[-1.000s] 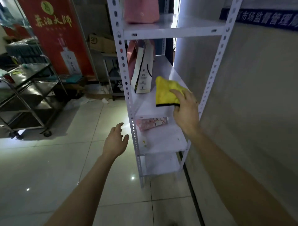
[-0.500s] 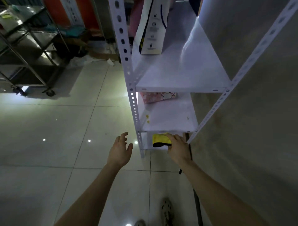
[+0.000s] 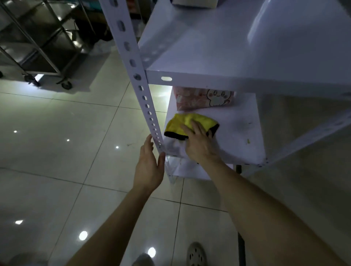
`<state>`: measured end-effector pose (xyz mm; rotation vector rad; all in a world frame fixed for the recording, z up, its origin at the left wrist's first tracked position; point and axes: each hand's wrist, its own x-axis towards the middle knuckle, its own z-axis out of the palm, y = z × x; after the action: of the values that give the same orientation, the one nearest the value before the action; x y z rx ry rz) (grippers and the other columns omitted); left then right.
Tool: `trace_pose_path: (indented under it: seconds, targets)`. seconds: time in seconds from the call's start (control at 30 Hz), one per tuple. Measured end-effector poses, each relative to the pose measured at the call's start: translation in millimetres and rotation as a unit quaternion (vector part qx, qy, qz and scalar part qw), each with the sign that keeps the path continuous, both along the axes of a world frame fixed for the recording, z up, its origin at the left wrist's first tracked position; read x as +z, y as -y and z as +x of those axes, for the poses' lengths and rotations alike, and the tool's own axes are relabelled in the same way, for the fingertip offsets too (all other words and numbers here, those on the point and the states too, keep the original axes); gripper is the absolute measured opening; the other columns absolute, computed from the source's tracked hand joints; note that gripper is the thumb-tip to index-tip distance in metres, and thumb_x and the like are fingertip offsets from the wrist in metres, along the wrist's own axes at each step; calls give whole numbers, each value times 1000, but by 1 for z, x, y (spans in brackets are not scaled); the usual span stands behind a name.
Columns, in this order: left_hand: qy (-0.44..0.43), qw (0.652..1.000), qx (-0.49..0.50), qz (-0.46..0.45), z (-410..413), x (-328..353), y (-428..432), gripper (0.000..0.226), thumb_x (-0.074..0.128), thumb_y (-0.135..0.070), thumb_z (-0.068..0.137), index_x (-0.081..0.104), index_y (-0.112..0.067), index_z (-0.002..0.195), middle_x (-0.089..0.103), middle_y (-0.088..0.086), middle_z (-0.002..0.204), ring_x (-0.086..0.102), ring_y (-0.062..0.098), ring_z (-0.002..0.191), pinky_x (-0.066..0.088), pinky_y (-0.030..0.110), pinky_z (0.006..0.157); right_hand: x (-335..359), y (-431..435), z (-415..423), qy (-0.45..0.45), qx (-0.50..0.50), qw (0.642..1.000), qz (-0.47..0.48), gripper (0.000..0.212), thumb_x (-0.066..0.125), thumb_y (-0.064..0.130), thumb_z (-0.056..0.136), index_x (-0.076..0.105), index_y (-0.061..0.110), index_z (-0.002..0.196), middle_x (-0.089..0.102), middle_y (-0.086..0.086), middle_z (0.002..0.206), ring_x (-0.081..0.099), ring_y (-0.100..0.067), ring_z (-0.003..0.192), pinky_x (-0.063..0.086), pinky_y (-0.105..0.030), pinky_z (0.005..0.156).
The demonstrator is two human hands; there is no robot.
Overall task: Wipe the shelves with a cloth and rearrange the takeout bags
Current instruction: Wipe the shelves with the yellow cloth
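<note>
A yellow cloth [image 3: 187, 123] with a black edge lies on the white lower shelf [image 3: 239, 138], near its front left corner. My right hand [image 3: 199, 146] presses flat on the cloth with spread fingers. Just behind the cloth, a pink takeout bag [image 3: 203, 98] with a cartoon face lies on the same shelf, partly hidden under the upper shelf [image 3: 209, 47]. The bottom of another bag [image 3: 193, 2] shows at the top edge, on the upper shelf. My left hand [image 3: 150, 167] is open beside the perforated front post [image 3: 133, 62], thumb against it.
Small crumbs [image 3: 247, 140] and a dark smudge mark the lower shelf's right half. A steel trolley on wheels [image 3: 38, 47] stands at the far left on the glossy tiled floor. A wall [image 3: 303, 189] runs close along the rack's right side. My shoe [image 3: 195, 254] is below.
My right hand brought the cloth from the bottom shelf up onto the shelf with the pink bag. My left hand moved right to the post. The view has dropped closer.
</note>
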<state>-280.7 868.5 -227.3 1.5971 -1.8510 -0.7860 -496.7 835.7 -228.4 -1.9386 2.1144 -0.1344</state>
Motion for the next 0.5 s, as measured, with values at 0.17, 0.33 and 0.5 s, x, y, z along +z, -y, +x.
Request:
trace_pose_path:
  seconds: [0.17,0.33,0.5]
  targets:
    - [-28,999,-19,24,-3,-64,12,77,68,-8,101,28,-22,166,50,0,156,54,15,136,47,30,104,-57,-10,-3,9,8,999,-47,57,41,55,105,38,41,161,19,6,176,15,-23,161,16,-59,125]
    - [-51,996,-14,69,-9,-115,14,74,72,0,97,35,-10,160,54,8,152,55,25,140,50,41,111,-47,23,-1,-24,-18,998,-61,48,39,63,104,58,39,142,43,-3,153,37,-33,142,38,-58,108]
    - [-72,995,0,68,-18,-145,29,50,62,-5,103,40,-21,145,62,-4,126,64,21,107,47,26,73,-61,26,9,-88,-8,993,-80,50,36,60,106,46,46,153,35,-11,160,33,-38,143,36,-60,105]
